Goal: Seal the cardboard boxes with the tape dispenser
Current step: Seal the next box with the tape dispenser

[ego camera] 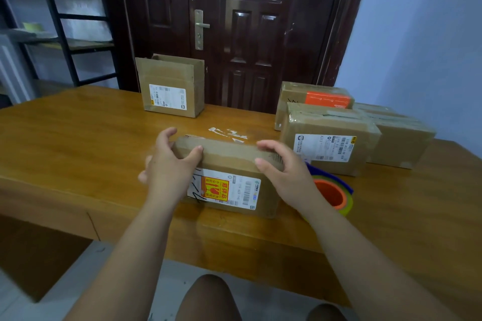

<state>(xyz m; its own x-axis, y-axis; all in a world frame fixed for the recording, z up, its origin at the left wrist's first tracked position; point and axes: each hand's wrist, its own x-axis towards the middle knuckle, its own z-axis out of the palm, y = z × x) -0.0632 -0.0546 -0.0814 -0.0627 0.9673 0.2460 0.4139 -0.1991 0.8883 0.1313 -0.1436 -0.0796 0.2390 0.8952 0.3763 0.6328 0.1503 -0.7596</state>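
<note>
With the left hand [169,168] and right hand [285,173] each curled round an end of the box [229,157] near the table's [78,138] front edge, freeing one for the dispenser [335,194] just right might let the box slide off.

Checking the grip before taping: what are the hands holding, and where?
The left hand and right hand grip the nearest box at its top, one at each end.

place: home packing room | cues: wooden desk [78,133], panelled door [234,21], labelled parcels [328,138]
</note>
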